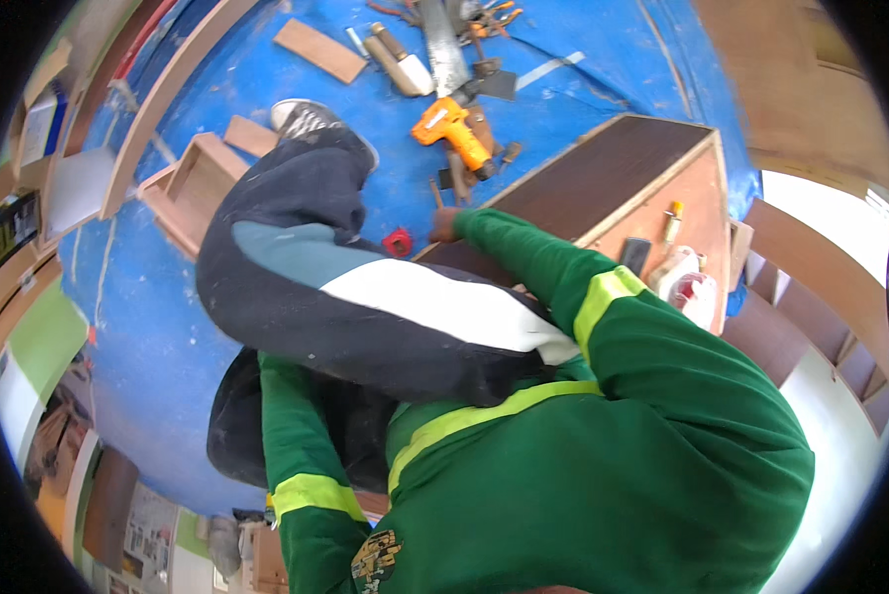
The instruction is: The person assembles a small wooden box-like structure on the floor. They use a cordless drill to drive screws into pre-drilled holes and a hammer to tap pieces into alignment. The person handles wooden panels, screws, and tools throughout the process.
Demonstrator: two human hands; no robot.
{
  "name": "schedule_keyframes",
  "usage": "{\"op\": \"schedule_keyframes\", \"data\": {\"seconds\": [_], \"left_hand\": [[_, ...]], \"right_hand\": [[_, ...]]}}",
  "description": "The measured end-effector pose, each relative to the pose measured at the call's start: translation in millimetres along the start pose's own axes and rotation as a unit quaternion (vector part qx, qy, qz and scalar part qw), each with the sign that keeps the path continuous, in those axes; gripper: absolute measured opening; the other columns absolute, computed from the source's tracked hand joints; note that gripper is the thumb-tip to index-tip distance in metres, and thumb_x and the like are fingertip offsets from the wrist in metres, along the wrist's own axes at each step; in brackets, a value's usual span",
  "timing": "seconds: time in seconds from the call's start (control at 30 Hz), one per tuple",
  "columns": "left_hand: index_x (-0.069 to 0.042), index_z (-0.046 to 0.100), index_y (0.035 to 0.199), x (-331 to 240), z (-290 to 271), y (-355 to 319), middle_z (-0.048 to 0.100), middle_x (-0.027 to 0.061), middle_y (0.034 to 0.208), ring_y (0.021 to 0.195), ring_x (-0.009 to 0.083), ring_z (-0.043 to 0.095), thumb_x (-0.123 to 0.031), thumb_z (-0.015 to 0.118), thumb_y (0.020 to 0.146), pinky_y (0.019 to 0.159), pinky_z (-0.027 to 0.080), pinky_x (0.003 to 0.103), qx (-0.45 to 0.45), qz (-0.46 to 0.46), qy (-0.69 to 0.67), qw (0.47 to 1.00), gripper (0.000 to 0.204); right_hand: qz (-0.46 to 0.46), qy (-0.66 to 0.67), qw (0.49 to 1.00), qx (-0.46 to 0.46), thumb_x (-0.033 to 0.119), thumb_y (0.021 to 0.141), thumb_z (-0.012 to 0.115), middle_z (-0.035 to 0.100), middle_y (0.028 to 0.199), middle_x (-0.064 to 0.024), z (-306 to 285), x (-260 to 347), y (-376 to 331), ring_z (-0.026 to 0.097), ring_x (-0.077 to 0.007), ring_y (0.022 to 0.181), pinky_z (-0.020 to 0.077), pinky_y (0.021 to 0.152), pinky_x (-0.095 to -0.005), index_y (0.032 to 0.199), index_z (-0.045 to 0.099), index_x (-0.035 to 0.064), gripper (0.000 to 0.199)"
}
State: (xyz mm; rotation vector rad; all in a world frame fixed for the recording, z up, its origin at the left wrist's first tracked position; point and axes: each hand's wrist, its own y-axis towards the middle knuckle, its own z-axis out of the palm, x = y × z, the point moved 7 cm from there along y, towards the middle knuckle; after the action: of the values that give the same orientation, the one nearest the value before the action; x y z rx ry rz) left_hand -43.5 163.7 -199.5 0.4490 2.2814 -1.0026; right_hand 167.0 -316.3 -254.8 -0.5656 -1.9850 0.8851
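My right hand (445,226) is at the near left corner of a dark brown wooden box (603,168), seemingly against its edge. Its fingers look curled, but they are too small and partly hidden to show a grip. A thin brown stick (435,193) lies just beyond the hand, and I cannot tell whether they touch. Left of it sits a small red tape measure (398,242). An orange cordless drill (452,134) rests on the blue floor sheet farther off. My left arm passes beneath my bent leg, which hides that hand.
A handsaw (442,49), a hammer (458,176) and several other tools lie on the blue sheet (365,168). On the box's light side are a dark phone-like block (634,254) and a yellow-capped tube (673,222). A wooden drawer frame (193,188) and a loose board (319,49) lie left.
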Motion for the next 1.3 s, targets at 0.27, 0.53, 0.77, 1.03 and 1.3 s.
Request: {"op": "schedule_keyframes", "data": {"seconds": [0.27,0.53,0.77,1.03,1.3], "left_hand": [[0.000,0.031,0.162,-58,13,61,0.050,0.0274,0.149,0.137,0.0346,0.053,-0.037,0.064,0.101,0.115,0.044,0.046,-0.017,0.090,0.109,0.990,0.079],[-0.001,0.027,0.165,-245,-9,58,0.048,0.0263,0.152,0.141,0.0335,0.050,-0.043,0.065,0.102,0.117,0.043,0.045,-0.088,0.278,0.176,0.940,0.084],[-0.001,0.024,0.167,-388,-218,-127,0.046,0.0253,0.155,0.144,0.0326,0.048,-0.049,0.066,0.104,0.118,0.042,0.044,-0.233,0.401,0.145,0.874,0.089],[-0.006,0.040,0.162,-186,-351,-422,0.054,0.0187,0.150,0.136,0.0311,0.056,-0.038,0.066,0.105,0.113,0.046,0.044,-0.330,0.136,0.019,0.934,0.071],[-0.007,0.046,0.159,86,-168,-514,0.055,0.0203,0.154,0.140,0.0307,0.055,-0.055,0.069,0.100,0.116,0.044,0.042,-0.227,-0.196,-0.190,0.935,0.080]], "right_hand": [[0.113,0.330,0.902,-0.254,0.037,0.102,0.066,0.076,0.121,-0.0205,-168,0,-246,0.073,-0.0305,0.110,0.0557,0.100,-0.0410,0.132,0.070,0.0026,0.046],[0.192,0.259,0.772,-0.548,0.028,0.109,0.063,0.069,0.138,-0.0140,-233,-109,-513,0.067,-0.0218,0.121,0.0521,0.105,-0.0375,0.145,0.062,0.0002,0.046],[0.093,0.230,0.851,-0.464,0.035,0.106,0.068,0.069,0.132,-0.0112,-301,16,-383,0.067,-0.0212,0.118,0.0511,0.102,-0.0373,0.150,0.058,0.0018,0.056],[-0.094,0.138,0.861,-0.480,0.035,0.109,0.065,0.069,0.132,-0.0103,-409,143,-284,0.066,-0.0199,0.120,0.0505,0.099,-0.0368,0.152,0.056,0.0048,0.053],[-0.117,0.005,0.892,-0.436,0.029,0.107,0.067,0.069,0.125,-0.0100,-446,187,-262,0.065,-0.0188,0.113,0.0524,0.098,-0.0350,0.150,0.058,0.0031,0.050]]}}
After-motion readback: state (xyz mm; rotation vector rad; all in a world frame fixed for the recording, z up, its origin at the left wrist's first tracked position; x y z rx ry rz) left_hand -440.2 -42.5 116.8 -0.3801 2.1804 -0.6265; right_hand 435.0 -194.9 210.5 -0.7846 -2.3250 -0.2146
